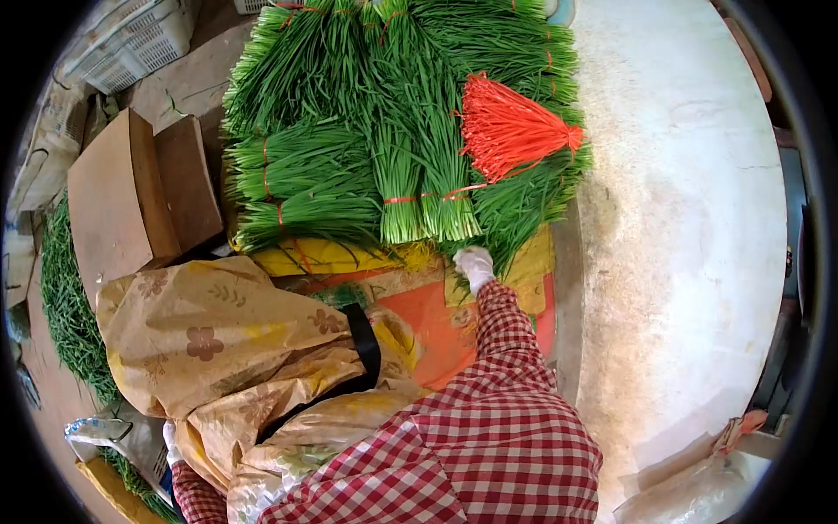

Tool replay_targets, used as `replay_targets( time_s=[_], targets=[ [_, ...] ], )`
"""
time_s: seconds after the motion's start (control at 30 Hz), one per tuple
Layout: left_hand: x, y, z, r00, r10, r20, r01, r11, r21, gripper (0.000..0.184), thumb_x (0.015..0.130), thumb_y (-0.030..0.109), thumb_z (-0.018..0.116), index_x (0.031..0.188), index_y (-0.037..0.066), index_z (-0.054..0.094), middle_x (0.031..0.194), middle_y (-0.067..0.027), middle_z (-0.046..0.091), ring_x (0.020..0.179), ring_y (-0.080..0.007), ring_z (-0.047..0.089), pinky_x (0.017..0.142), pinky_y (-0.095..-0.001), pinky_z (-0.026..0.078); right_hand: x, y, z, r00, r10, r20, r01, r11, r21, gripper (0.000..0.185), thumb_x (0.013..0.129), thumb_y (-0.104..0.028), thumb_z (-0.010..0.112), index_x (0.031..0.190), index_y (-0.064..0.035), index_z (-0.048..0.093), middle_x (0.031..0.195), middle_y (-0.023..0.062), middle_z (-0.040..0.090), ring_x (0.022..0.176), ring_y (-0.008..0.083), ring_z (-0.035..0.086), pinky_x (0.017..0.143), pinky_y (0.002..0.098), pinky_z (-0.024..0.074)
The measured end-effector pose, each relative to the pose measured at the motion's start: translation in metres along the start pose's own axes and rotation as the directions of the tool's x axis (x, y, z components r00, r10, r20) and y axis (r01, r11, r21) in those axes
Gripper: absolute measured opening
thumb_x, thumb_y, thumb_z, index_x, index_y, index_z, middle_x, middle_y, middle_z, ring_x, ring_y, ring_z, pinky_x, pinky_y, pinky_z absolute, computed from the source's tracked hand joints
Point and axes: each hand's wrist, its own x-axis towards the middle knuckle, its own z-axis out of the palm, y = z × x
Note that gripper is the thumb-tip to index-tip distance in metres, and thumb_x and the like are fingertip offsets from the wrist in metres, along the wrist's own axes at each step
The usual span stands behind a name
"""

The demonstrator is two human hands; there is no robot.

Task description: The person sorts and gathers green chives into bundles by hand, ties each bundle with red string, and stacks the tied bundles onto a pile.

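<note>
My right hand (pixel 474 265), in a white glove, reaches forward to the front edge of a pile of green garlic chives. Its fingers look curled; anything inside them is hidden. Just ahead are the pale cut ends of a chive bundle (pixel 454 214) tied with a red band. A fan of red ties (pixel 515 131), bound at one end, lies on the pile's right side. At the lower left my left hand (pixel 171 442), also white-gloved, shows only in part beside the tan flowered apron (pixel 236 332). Its fingers are out of sight.
A pale round-edged surface (pixel 681 218) stands along the right. Brown boxes (pixel 113 196) and loose greens (pixel 74 306) are on the left. A white plastic crate (pixel 131 52) sits at the upper left. Yellow and red sheeting (pixel 436 323) lies below the pile.
</note>
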Motion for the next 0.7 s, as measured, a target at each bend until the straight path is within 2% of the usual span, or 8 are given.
replay_targets(
  time_s=[0.03, 0.1, 0.23, 0.37, 0.4, 0.5, 0.63, 0.7],
  targets=[
    [0.002, -0.003, -0.006, 1.000, -0.004, -0.005, 0.004, 1.000, 0.002, 0.031, 0.085, 0.009, 0.061, 0.114, -0.002, 0.059, 0.099, -0.0100, 0.067, 0.088, -0.0160, 0.061, 0.079, -0.0277, 0.048, 0.012, -0.010, -0.002, 0.997, -0.059, -0.050, 0.054, 0.993, -0.108, 0.021, 0.088, -0.020, 0.057, 0.089, 0.0005, 0.062, 0.076, 0.0104, 0.060, 0.067, 0.0183, 0.057, 0.066, 0.0335, 0.0504],
    [0.001, -0.005, -0.018, 1.000, -0.018, -0.014, 0.018, 1.000, -0.001, 0.031, 0.085, 0.009, 0.061, 0.113, -0.002, 0.059, 0.099, -0.0100, 0.067, 0.088, -0.0161, 0.061, 0.079, -0.0279, 0.048, -0.003, -0.046, -0.015, 0.984, -0.057, -0.166, 0.101, 0.958, 0.267, 0.026, 0.088, -0.023, 0.055, 0.087, 0.0007, 0.064, 0.083, 0.0137, 0.063, 0.072, 0.0201, 0.058, 0.068, 0.0350, 0.0505],
    [-0.011, -0.013, -0.040, 0.998, -0.051, -0.027, 0.051, 0.999, -0.004, 0.030, 0.085, 0.010, 0.061, 0.112, -0.002, 0.060, 0.099, -0.0100, 0.067, 0.088, -0.0163, 0.061, 0.079, -0.0281, 0.048, 0.088, -0.046, -0.022, 0.803, -0.280, -0.526, 0.476, 0.833, 0.283, 0.025, 0.088, -0.023, 0.054, 0.092, -0.0011, 0.065, 0.075, 0.0120, 0.064, 0.061, 0.0213, 0.059, 0.059, 0.0363, 0.0480],
    [-0.030, -0.037, -0.061, 0.996, -0.085, -0.013, 0.083, 0.989, -0.123, 0.029, 0.086, 0.010, 0.060, 0.112, -0.002, 0.060, 0.099, -0.0101, 0.067, 0.088, -0.0165, 0.061, 0.079, -0.0283, 0.048, 0.098, -0.074, -0.031, 0.863, -0.081, -0.498, 0.405, 0.700, 0.588, 0.022, 0.088, -0.021, 0.054, 0.096, -0.0015, 0.063, 0.073, 0.0117, 0.064, 0.057, 0.0171, 0.059, 0.052, 0.0311, 0.0456],
    [-0.039, -0.041, -0.064, 0.988, -0.127, -0.087, 0.137, 0.982, 0.126, 0.027, 0.086, 0.012, 0.060, 0.110, -0.002, 0.061, 0.098, -0.0098, 0.067, 0.087, -0.0165, 0.061, 0.078, -0.0284, 0.048, 0.097, -0.082, -0.032, 0.875, -0.004, -0.484, 0.361, 0.671, 0.648, 0.021, 0.089, -0.020, 0.054, 0.096, -0.0016, 0.062, 0.073, 0.0114, 0.063, 0.056, 0.0157, 0.059, 0.050, 0.0296, 0.0446],
    [-0.056, -0.033, -0.073, 0.993, -0.115, 0.004, 0.115, 0.993, 0.039, 0.028, 0.087, 0.006, 0.052, 0.112, -0.001, 0.059, 0.105, -0.0120, 0.064, 0.091, -0.0195, 0.060, 0.077, -0.0296, 0.049, 0.106, -0.100, -0.043, 0.681, -0.190, -0.707, 0.561, 0.757, 0.337, 0.027, 0.090, -0.024, 0.051, 0.092, 0.0006, 0.061, 0.075, 0.0151, 0.064, 0.066, 0.0257, 0.062, 0.061, 0.0381, 0.0474],
    [-0.054, -0.034, -0.077, 0.985, -0.126, -0.116, 0.126, 0.992, -0.007, 0.023, 0.085, 0.009, 0.057, 0.104, -0.003, 0.063, 0.090, -0.0060, 0.066, 0.076, -0.0171, 0.061, 0.070, -0.0273, 0.049, 0.099, -0.139, -0.070, 0.901, -0.030, -0.433, 0.275, 0.812, 0.515, 0.037, 0.090, -0.035, 0.055, 0.091, 0.0020, 0.061, 0.080, 0.0139, 0.067, 0.068, 0.0244, 0.065, 0.060, 0.0357, 0.0503],
    [-0.093, 0.105, -0.046, 0.925, -0.326, -0.197, 0.343, 0.938, 0.057, 0.026, 0.087, 0.013, 0.059, 0.106, -0.004, 0.062, 0.098, -0.0092, 0.066, 0.086, -0.0174, 0.061, 0.077, -0.0287, 0.048, 0.094, -0.150, -0.072, 0.875, 0.023, -0.483, 0.220, 0.870, 0.440, 0.045, 0.087, -0.041, 0.058, 0.091, 0.0034, 0.061, 0.083, 0.0123, 0.069, 0.067, 0.0215, 0.066, 0.056, 0.0327, 0.0520]
  ],
)
